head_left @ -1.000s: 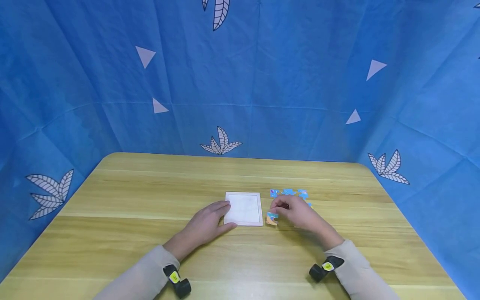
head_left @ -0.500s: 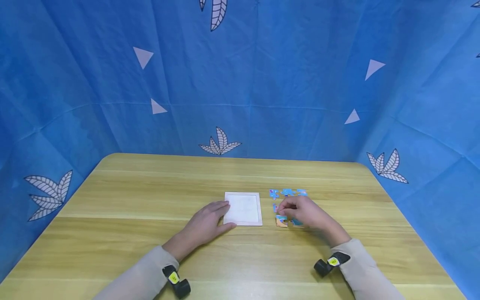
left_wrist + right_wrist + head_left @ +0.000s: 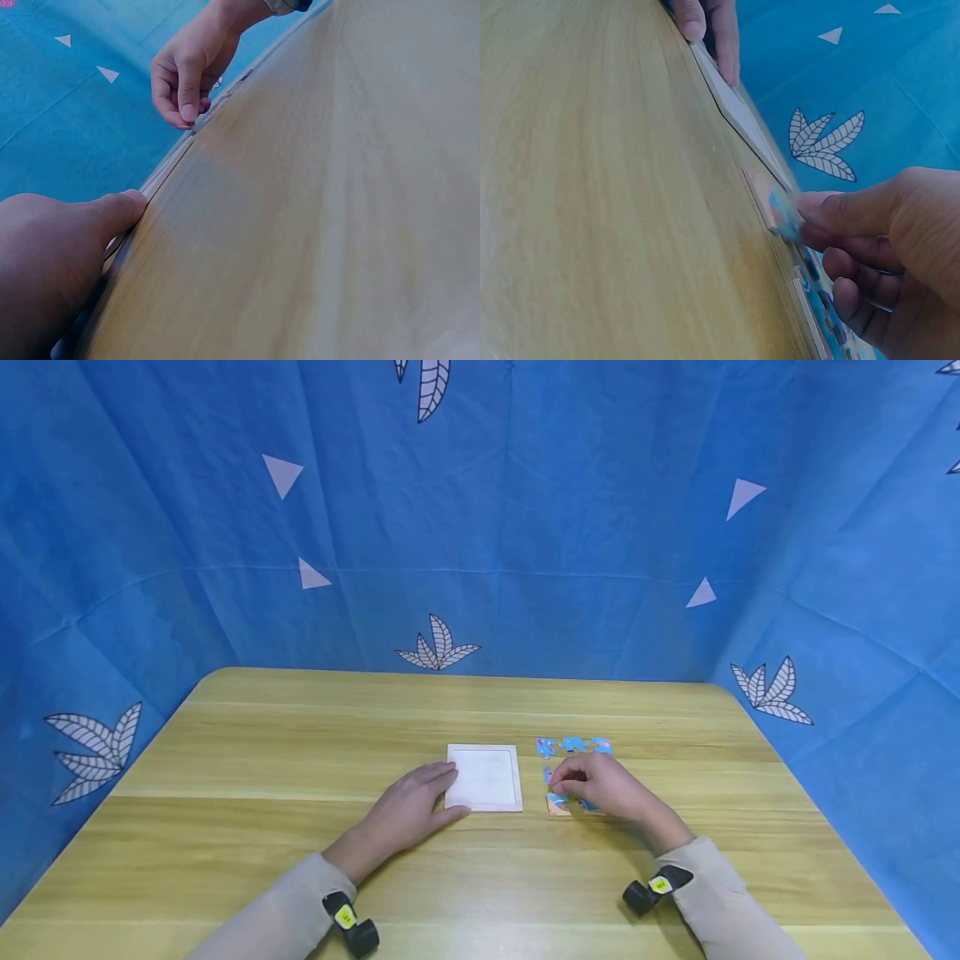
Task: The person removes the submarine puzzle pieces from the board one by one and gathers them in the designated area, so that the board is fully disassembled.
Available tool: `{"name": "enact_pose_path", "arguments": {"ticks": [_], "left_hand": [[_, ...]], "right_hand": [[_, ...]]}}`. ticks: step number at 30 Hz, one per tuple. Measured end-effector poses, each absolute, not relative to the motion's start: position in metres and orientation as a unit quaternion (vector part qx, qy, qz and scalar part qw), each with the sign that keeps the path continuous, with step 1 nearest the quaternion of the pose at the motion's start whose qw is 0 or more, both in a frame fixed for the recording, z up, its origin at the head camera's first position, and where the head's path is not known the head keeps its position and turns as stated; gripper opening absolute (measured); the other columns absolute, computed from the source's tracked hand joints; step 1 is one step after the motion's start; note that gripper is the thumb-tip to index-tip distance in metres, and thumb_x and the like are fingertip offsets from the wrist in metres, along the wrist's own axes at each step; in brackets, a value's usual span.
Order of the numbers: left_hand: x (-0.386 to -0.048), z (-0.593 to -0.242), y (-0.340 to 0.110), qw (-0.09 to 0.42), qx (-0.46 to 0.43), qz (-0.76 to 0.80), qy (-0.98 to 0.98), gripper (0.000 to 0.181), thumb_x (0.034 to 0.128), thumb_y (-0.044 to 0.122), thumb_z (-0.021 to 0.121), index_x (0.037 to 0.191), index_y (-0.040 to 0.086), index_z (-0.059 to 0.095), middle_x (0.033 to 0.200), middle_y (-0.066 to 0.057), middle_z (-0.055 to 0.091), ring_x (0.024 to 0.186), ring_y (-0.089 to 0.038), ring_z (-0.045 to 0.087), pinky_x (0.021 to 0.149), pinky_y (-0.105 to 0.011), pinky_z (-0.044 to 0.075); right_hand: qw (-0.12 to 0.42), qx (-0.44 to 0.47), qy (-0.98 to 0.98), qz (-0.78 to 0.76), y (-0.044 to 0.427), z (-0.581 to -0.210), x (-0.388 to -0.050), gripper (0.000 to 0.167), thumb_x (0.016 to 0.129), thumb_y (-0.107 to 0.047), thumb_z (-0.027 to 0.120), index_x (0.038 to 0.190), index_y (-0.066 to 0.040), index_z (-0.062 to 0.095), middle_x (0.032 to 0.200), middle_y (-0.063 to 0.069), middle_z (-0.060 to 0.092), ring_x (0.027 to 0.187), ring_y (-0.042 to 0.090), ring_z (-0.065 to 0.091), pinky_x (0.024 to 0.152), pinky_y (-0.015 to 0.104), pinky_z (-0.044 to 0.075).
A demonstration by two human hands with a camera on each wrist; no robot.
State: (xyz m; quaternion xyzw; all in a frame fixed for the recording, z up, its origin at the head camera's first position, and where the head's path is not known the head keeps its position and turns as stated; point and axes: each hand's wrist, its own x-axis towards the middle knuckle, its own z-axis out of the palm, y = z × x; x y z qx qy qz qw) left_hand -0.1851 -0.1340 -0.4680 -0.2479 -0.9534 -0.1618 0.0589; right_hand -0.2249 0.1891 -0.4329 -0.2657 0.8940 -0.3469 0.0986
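Note:
A white square puzzle tray (image 3: 483, 779) lies on the wooden table. My left hand (image 3: 405, 808) rests at its left edge, thumb along the near corner and fingers on the left rim. To the right of the tray are several blue jigsaw puzzle pieces (image 3: 573, 744). My right hand (image 3: 603, 787) is over the nearer ones, thumb and index finger together. Those two fingertips pinch the far end of an orange-and-blue puzzle piece (image 3: 763, 196), which lies flat or nearly so. In the right wrist view the other fingers are curled. The right hand partly hides the pieces beneath it.
The wooden table (image 3: 300, 735) reaches back to a blue curtain (image 3: 495, 527) with white leaf and triangle prints. More puzzle pieces (image 3: 821, 315) lie under the right hand. Each sleeve carries a black wrist camera (image 3: 360, 935).
My right hand shifted right with the orange-and-blue piece, from beside the tray to the other pieces, then slightly back left. The left hand stays on the tray.

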Motion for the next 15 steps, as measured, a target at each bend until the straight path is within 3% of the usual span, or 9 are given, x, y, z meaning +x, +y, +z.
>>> {"name": "enact_pose_path", "arguments": {"ticks": [15], "left_hand": [[-0.1842,-0.4690,-0.1355,0.043,-0.222,-0.184,-0.957,0.073,0.0898,0.062,0.057,0.141,0.010,0.053,0.148,-0.008,0.045,0.135,-0.028,0.043,0.110,-0.044,0.038]], "right_hand": [[0.047,-0.253,0.906,-0.336,0.1960,-0.4244,-0.2238,0.004,0.092,-0.014,0.069,0.092,-0.015,0.073,0.084,-0.007,0.065,0.073,0.012,0.056,0.062,0.027,0.051]]}}
